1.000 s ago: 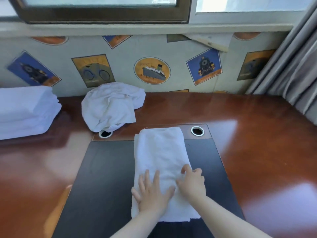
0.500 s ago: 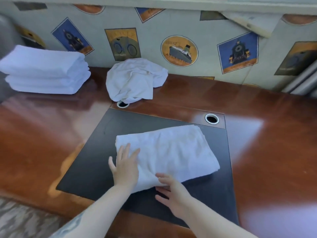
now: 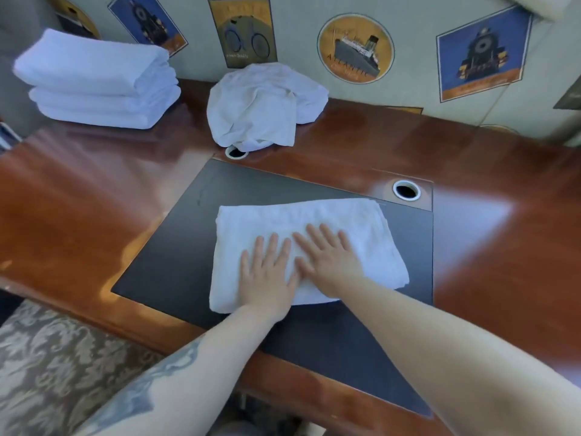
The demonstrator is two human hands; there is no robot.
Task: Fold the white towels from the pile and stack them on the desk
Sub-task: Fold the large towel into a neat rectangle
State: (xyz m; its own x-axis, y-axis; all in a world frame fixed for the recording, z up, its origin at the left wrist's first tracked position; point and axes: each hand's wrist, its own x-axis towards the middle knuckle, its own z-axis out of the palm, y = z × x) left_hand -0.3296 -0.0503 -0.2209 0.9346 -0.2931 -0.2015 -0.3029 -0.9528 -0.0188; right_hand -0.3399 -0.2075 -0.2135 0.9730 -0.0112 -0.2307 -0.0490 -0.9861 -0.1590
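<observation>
Folded white towel (image 3: 301,247) lies flat on the dark inset panel (image 3: 176,265) of the surface (image 3: 78,209), roughly centred on the panel, its long side running left to right. Near edge of the towel sits back from the panel's near edge; far right corner lies just short of the right cable hole (image 3: 406,190).

Left hand (image 3: 267,272): palm down on the towel's near-left half, fingers straight and slightly spread. Grip is flat and fully open, pressing, holding nothing. Right hand (image 3: 330,259): palm down just beside the left, on the towel's middle, fingers straight, also a flat open press with nothing clasped. The two hands touch or nearly touch at the thumbs; cannot tell which.

Pile of unfolded towels (image 3: 264,105): a crumpled white heap at the far edge of the surface, against the wall, its near hem draped partly over the left cable hole (image 3: 235,151).

Stack of folded towels (image 3: 97,80): at the far left corner of the surface, well apart from the hands, about three layers visible, edges fairly even.

Wall behind carries printed posters (image 3: 355,47) of a ship, bicycle and locomotives. Patterned upholstery (image 3: 56,366) shows beyond the near left edge of the surface.
</observation>
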